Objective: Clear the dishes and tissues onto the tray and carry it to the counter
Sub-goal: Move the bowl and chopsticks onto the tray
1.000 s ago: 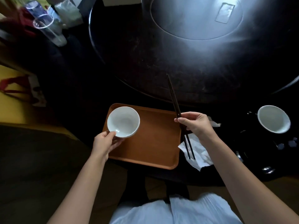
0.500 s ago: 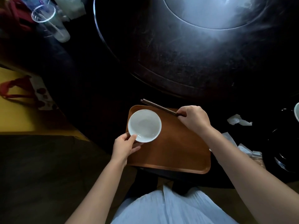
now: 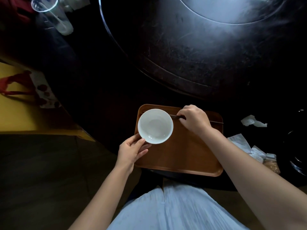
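Far left: yellow surface (image 3: 15, 113) with a red-strapped item (image 3: 16, 83) lying on it. Upper left, in shadow: clear plastic cup (image 3: 53, 15), a little pale liquid at its bottom, something straw-like inside.

Centre, near edge of the dark round counter (image 3: 103, 97): brown tray (image 3: 182, 155), rectangular with rounded corners, its near edge past the counter's rim, above the person's lap.

Left hand (image 3: 132, 150): grips the white bowl (image 3: 155, 126) at its near rim, thumb against the outside wall, fingers curled underneath. Bowl upright, empty, over the tray's far-left corner. Cannot tell whether it rests on the tray or is held just above.

Right hand (image 3: 193, 119): fingers curled down, pinching the dark chopsticks (image 3: 216, 122). These lie crosswise along the tray's far edge; one end disappears behind the bowl, the other reaches the tray's right rim.

Behind the tray: raised round turntable (image 3: 191, 55), dark, scratched, glare on top.

Right of the tray, on the counter: a crumpled tissue (image 3: 252, 121) lying apart; nearer, a heap of white tissues (image 3: 240, 143) partly hidden by the right forearm, with a small tan packet (image 3: 271, 163) just beside. Far right edge: dark glossy dishes (image 3: 297, 163), detail lost in shadow.

Bottom: pale blue pleated garment (image 3: 174, 209).
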`<action>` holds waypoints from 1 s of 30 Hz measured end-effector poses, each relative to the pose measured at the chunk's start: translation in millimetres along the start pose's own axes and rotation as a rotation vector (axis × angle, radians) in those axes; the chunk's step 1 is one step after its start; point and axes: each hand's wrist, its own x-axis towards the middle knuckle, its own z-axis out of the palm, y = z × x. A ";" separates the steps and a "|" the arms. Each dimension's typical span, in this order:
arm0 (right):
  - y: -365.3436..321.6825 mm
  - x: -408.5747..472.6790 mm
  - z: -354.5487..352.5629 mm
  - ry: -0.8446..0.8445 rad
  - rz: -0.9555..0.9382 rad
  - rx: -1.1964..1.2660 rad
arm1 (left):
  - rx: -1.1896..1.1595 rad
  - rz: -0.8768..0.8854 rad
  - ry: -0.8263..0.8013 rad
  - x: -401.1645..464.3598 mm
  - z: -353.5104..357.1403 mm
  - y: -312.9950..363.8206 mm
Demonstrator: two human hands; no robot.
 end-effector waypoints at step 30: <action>29.2 -17.7 38.3 0.476 -0.017 -0.120 | -0.034 0.044 0.050 7.6 8.2 -1.9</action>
